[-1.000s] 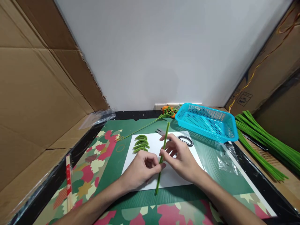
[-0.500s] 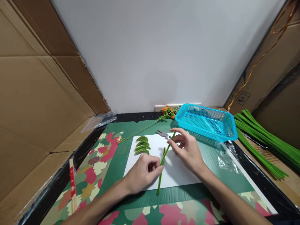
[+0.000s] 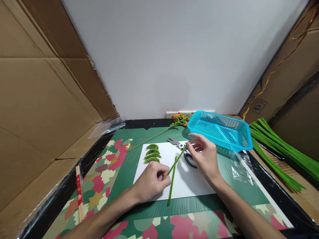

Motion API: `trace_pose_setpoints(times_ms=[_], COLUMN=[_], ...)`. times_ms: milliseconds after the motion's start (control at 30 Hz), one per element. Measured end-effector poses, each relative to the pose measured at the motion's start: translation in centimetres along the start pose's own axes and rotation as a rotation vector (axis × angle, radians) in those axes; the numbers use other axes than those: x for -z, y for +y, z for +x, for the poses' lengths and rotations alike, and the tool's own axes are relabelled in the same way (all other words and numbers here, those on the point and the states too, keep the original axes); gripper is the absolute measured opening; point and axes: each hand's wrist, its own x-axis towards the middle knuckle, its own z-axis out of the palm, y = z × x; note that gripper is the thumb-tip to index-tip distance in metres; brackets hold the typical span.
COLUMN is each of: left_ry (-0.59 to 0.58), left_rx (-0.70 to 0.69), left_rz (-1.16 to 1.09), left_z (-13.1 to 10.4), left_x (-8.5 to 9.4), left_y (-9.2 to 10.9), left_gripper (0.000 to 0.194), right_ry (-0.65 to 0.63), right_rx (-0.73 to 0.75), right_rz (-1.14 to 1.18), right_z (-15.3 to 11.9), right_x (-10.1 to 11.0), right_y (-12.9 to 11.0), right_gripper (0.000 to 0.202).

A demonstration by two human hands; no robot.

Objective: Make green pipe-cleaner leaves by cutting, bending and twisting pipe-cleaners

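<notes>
Holding one green stem (image 3: 179,156), best straight: right hand (image 3: 204,156) pinching upper end; left hand (image 3: 153,181), fingertips obscured, seemingly pinching lower.

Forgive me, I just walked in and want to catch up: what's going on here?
A person's left hand and right hand hold a slanted, fuzzy green strip by its lower and upper ends. A second strip appears to lie beside the left hand, reaching past the near edge of the white paper. Bent green pieces lie on the paper's left side; scissors lie near the right hand.
</notes>
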Motion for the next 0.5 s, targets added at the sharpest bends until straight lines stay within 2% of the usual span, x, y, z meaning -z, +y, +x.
trace_pose_setpoints(times_ms=[200, 333, 433, 500], left_ry=[-0.024, 0.045, 0.120, 0.156], left_rx=[-0.012, -0.020, -0.006, 0.008], left_rz=[-0.023, 0.052, 0.109, 0.120], left_z=[-0.1, -0.1, 0.0, 0.0], left_x=[0.1, 0.2, 0.0, -0.1], left_y=[0.1, 0.2, 0.0, -0.1], left_gripper=[0.035, 0.040, 0.043, 0.045], right_ry=[0.091, 0.067, -0.058, -0.260], right_rx=[0.045, 0.019, 0.061, 0.148], right_rz=[0.000, -0.018, -0.139, -0.256], right_z=[0.5, 0.8, 0.8, 0.5], right_x=[0.6, 1.1, 1.1, 0.9], right_y=[0.3, 0.5, 0.5, 0.6], right_gripper=[0.019, 0.020, 0.017, 0.016])
